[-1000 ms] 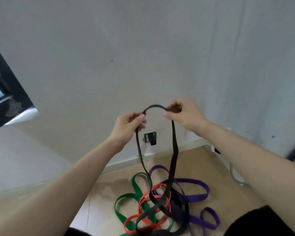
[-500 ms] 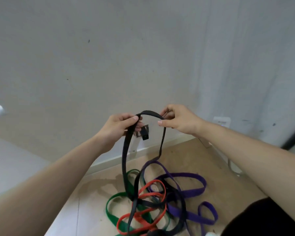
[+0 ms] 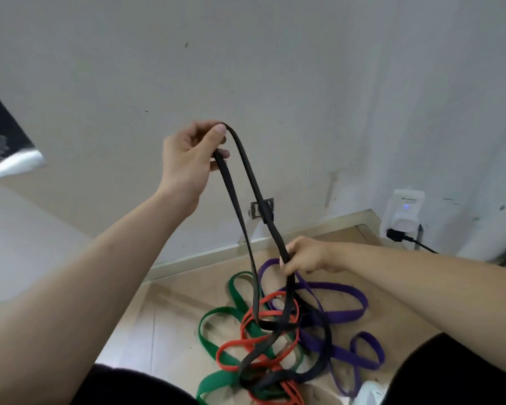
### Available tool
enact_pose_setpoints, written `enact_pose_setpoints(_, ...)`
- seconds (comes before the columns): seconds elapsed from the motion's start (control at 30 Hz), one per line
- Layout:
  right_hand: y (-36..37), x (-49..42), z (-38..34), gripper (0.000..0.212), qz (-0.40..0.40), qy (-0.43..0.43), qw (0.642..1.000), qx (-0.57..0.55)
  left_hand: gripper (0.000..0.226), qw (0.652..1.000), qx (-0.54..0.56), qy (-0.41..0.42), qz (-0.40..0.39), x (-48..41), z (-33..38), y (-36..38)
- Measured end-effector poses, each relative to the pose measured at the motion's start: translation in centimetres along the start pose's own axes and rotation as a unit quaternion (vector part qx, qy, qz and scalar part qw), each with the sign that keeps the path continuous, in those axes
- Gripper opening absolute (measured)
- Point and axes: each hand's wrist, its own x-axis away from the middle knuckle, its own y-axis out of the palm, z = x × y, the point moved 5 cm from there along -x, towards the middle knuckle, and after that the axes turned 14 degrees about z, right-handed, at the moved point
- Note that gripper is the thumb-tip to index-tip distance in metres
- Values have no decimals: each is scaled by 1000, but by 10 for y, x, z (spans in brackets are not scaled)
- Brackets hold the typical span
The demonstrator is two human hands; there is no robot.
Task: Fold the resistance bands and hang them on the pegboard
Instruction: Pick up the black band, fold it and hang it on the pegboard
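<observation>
Your left hand [image 3: 187,159] pinches the black band's [image 3: 240,197] top loop; right hand [image 3: 304,255] grips one strand lower, above the floor [image 3: 170,311] pile.

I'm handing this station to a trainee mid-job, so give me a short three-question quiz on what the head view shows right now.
1. Multiple choice: which band does the left hand grip at its top bend? A red, B black, C purple.
2. True or false: the right hand is raised higher than the left hand.
3. Fill in: the green band lies tangled with other bands on the ____.

Key:
1. B, the black band.
2. False. It grips a strand of the black band lower down.
3. The floor.
</observation>
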Motion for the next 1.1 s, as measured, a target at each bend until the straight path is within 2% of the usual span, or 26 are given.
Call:
enact_pose_setpoints(0.13,11,1,15,12,-21,48,998,21,12,994,34,7,99,-16,1,-23)
enact_pose_setpoints(0.2,15,1,20,14,-3,62,998,11,12,992,32,10,126,-22,0,-32)
enact_pose_setpoints(0.3,5,0,19,27,122,36,991,-38,14,988,13,-3,151,-30,-12,-43)
enact_pose_setpoints(0.37,-14,1,15,34,220,14,973,-74,17,986,-21,-23,165,-38,-28,-52)
enact_pose_setpoints(0.47,-45,5,-1,22,287,-3,941,-180,21,980,-100,-58,162,-45,-60,-69)
enact_pose_setpoints(0.57,-76,16,-28,11,288,-10,929,-232,18,966,-233,-77,79,-41,-97,-73)
enact_pose_setpoints(0.67,-94,32,-57,17,207,-28,933,-292,17,924,-365,-78,-78,-28,-125,-61)
enact_pose_setpoints(0.73,-106,44,-74,17,200,-60,933,-292,13,867,-440,-77,-222,-12,-143,-46)
enact_pose_setpoints(0.8,-121,55,-85,13,215,-84,924,-306,14,786,-504,-59,-355,8,-155,-33)
enact_pose_setpoints(0.83,-128,59,-89,11,215,-92,918,-320,22,756,-519,-54,-396,16,-159,-27)
enact_pose_setpoints(0.87,-133,61,-93,11,210,-99,914,-333,33,746,-517,-56,-416,23,-159,-21)
enact_pose_setpoints(0.9,-136,63,-95,10,206,-109,916,-326,42,759,-494,-62,-419,28,-157,-14)
enact_pose_setpoints(1.03,-132,64,-100,13,210,-151,946,-197,47,883,-291,-113,-349,41,-122,22)
enact_pose_setpoints(1.1,-130,65,-103,17,212,-176,954,-121,53,906,-203,-139,-345,51,-105,40)
